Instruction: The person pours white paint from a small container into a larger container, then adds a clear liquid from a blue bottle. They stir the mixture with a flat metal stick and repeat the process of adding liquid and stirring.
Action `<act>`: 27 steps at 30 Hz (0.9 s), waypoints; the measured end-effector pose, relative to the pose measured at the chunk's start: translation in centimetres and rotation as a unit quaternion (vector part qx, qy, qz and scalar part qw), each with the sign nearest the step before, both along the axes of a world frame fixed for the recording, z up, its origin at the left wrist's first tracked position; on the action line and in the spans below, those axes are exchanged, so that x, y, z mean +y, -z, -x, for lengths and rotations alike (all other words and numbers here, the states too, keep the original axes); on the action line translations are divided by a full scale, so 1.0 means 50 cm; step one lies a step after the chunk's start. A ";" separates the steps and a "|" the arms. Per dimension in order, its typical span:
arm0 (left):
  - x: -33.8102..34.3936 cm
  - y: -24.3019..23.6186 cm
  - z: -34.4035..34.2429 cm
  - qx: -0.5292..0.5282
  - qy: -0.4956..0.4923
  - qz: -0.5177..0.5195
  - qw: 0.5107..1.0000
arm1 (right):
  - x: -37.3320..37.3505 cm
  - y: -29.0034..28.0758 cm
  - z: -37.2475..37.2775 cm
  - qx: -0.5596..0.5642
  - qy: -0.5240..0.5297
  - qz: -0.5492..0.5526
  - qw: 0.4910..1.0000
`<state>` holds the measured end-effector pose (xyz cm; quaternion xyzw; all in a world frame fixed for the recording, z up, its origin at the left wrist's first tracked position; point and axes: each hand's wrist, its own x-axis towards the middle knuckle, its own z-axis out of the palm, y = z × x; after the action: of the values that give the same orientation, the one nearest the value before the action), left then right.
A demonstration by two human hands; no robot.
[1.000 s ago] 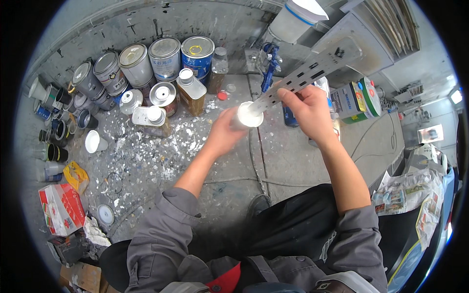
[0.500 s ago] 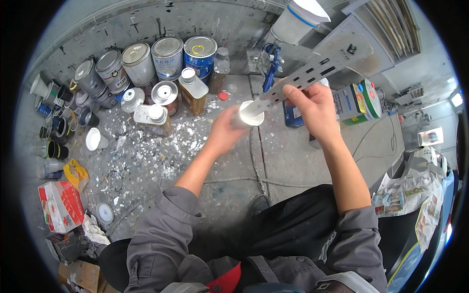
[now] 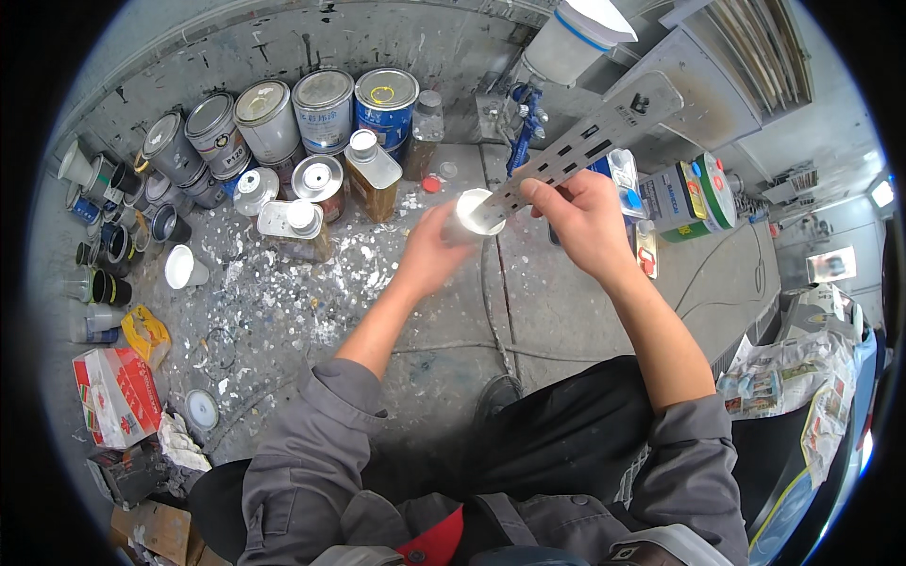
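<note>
My left hand is wrapped round a white cup and holds it over the floor. White liquid shows inside the cup's rim. A long flat metal stick with rectangular slots slants up to the right, its lower end inside the cup. My right hand pinches this mixing stick between thumb and fingers, a little above the rim. How deep the stick reaches is hidden by the cup. Behind my right hand stand blue and metal cans, partly covered by it.
Several paint cans line the wall, with bottles of brown liquid before them. Another white cup stands on the paint-spattered floor. A spray gun hangs ahead. A hose crosses the floor. Newspaper covers something at right.
My right hand has shifted slightly left, and the stick has swung with it inside the cup. The cup has moved a little left. More of the cans behind my right hand shows.
</note>
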<state>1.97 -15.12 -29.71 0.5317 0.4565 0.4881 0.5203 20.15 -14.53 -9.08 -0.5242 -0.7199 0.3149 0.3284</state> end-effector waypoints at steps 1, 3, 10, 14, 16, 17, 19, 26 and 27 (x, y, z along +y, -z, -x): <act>0.000 -0.001 0.000 0.005 0.003 -0.003 1.000 | 0.000 -0.003 -0.001 0.011 -0.001 0.001 1.000; -0.001 0.003 0.005 0.015 0.003 -0.008 1.000 | 0.004 -0.019 -0.001 0.031 0.008 0.014 0.999; 0.002 0.017 0.004 -0.010 0.009 -0.012 1.000 | 0.017 -0.018 -0.019 -0.017 0.036 -0.021 0.999; 0.007 0.017 0.000 0.015 0.005 -0.008 1.000 | 0.023 0.013 -0.022 -0.006 0.022 -0.018 1.000; 0.003 0.014 0.000 -0.002 0.004 0.002 1.000 | 0.024 0.013 -0.020 -0.025 0.023 -0.005 0.999; 0.001 0.012 0.001 -0.010 0.004 0.007 1.000 | 0.017 0.008 -0.015 -0.034 0.026 0.007 0.999; 0.002 0.007 0.003 -0.013 0.006 0.017 1.000 | 0.011 -0.002 -0.006 -0.043 0.031 0.025 0.998; 0.004 0.017 0.003 0.000 0.006 -0.002 1.000 | 0.014 -0.007 -0.010 0.055 0.036 0.014 0.998; 0.004 0.023 0.005 0.000 0.005 -0.003 1.000 | 0.016 -0.009 -0.012 0.063 0.034 0.007 0.997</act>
<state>1.73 -14.90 -30.85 0.5356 0.4524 0.4870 0.5208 20.75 -13.74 -8.60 -0.5294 -0.6776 0.3407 0.3801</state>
